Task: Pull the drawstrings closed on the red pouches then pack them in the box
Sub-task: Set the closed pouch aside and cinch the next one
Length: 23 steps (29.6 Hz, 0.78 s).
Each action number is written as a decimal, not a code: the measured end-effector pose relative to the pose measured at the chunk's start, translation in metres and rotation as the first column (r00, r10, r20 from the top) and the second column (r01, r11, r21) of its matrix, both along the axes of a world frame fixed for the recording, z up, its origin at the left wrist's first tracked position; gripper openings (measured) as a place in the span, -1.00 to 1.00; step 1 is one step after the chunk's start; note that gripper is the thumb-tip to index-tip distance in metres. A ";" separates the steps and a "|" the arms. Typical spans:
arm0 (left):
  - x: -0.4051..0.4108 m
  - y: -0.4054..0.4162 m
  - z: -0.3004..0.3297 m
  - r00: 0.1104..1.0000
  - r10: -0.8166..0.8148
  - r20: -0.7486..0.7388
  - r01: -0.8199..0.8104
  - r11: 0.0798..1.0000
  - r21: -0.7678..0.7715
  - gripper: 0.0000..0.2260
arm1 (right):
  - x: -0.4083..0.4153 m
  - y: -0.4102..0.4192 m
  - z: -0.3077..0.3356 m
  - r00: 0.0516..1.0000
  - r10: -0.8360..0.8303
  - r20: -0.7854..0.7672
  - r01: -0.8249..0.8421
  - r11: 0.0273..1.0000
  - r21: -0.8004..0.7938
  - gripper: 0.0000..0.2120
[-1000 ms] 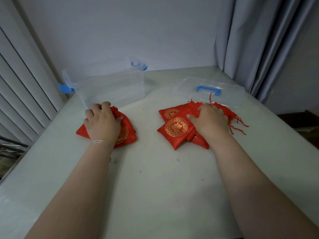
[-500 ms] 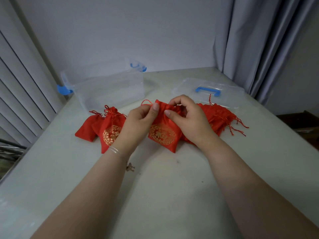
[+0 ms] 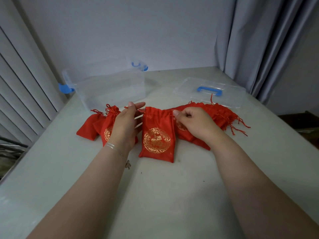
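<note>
You are working the closing step on one pouch [image 3: 158,135], which is lying flat on the surface [image 3: 172,195] between your hands, mouth away from you, still wide and ungathered. Your left hand [image 3: 126,125] is pinching the drawstring [image 3: 140,110] at the pouch's left top corner between thumb and forefinger, other fingers extended. Your right hand [image 3: 193,124] is curling its grip at the right top corner; a cord is probably pinched there, but the fingers are hiding it.

Two cinched pouches [image 3: 103,123] are lying just left of your left hand, partly under it. A pile of unclosed pouches [image 3: 215,114] is sitting behind your right hand, tassels trailing right.

The clear box [image 3: 110,87] is standing open at the far left, nothing red inside. Its lid [image 3: 210,91] is lying apart, far right.

Judgement: packing is not yet started. The next move is calling for pulling both cords outward, evenly, until the neck gathers; an uneven pull would likely drag the pouch sideways.
</note>
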<state>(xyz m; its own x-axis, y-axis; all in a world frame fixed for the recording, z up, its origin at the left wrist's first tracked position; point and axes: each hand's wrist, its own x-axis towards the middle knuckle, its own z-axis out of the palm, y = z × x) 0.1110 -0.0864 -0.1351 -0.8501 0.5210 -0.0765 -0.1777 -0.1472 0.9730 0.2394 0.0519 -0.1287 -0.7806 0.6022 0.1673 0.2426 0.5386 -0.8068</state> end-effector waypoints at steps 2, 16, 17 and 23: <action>-0.005 0.000 -0.001 0.995 0.018 0.095 -0.024 0.998 0.052 -0.65 | 0.003 0.003 0.002 1.000 0.000 -0.029 -0.004 0.992 -0.123 -0.72; -0.005 0.002 0.000 0.966 0.078 0.248 -0.078 0.997 -0.009 -0.58 | -0.001 0.011 0.002 0.617 -0.490 -0.616 -0.433 0.442 -0.786 -0.82; -0.005 0.003 0.000 0.968 0.081 0.239 -0.079 0.997 -0.020 -0.58 | -0.002 0.010 0.001 0.597 -0.526 -0.605 -0.459 0.395 -0.796 -0.80; -0.009 0.008 -0.003 0.986 0.157 0.055 -0.152 0.984 -0.092 -0.57 | -0.005 0.008 0.001 0.602 -0.429 -0.673 -0.311 0.651 -0.693 -0.76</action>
<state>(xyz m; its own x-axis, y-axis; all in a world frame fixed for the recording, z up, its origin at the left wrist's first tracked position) 0.1022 -0.0787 -0.1378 -0.9121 0.3728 -0.1705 -0.2195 -0.0930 0.9712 0.2341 0.0603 -0.1279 -0.5346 0.8314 0.1516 -0.6147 -0.2594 -0.7449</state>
